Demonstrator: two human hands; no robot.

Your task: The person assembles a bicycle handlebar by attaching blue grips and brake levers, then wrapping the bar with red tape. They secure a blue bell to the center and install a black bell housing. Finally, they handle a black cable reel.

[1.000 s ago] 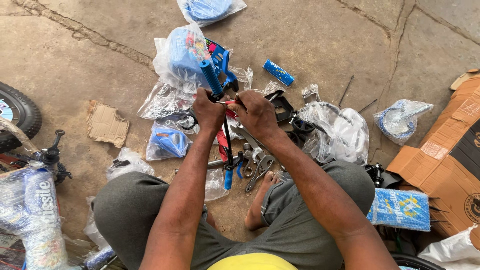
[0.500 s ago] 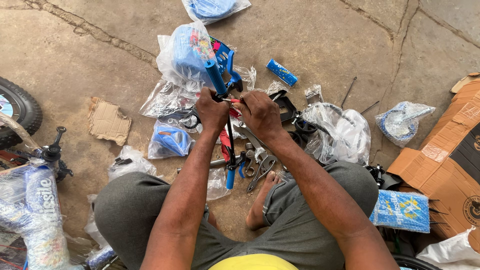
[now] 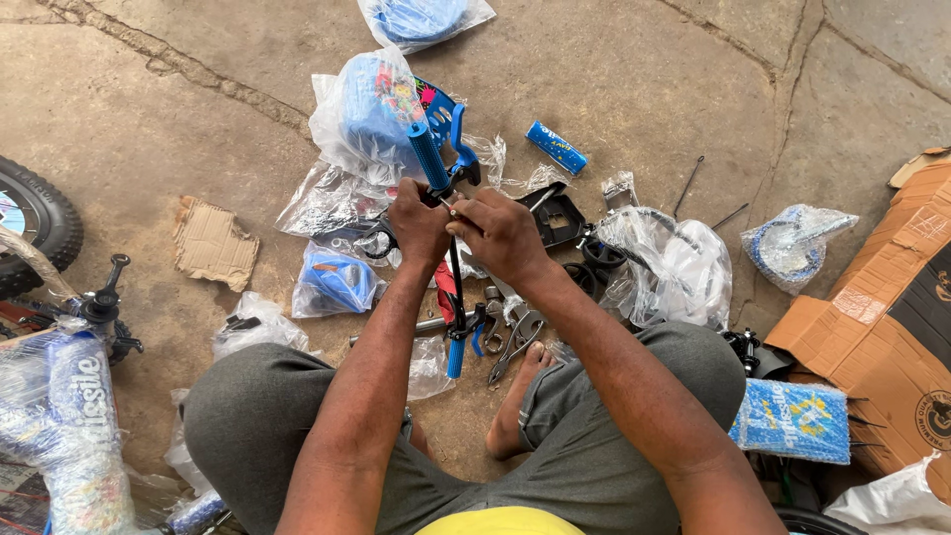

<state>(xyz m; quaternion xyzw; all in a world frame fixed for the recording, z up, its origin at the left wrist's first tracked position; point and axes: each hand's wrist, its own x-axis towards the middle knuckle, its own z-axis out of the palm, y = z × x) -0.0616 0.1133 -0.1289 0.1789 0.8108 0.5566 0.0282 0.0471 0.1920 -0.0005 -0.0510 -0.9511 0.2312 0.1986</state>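
On cracked concrete floor, both hands grip a blue-gripped handlebar.

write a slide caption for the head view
Both hands, left and right, grip a blue-gripped handlebar above bagged parts.

This looks like a bicycle assembly spot on bare ground, a small repair shop's yard or pavement rather than a proper room. The floor is rough, cracked concrete, and the person sits right on it. New parts lie all around in clear plastic bags: a blue saddle, a blue grip, pedals, spokes. Loose tools, pliers among them, lie by the bare foot. A tyre shows at the left edge, next to a wrapped frame. An opened carton sits on the right, a cardboard scrap on the left.
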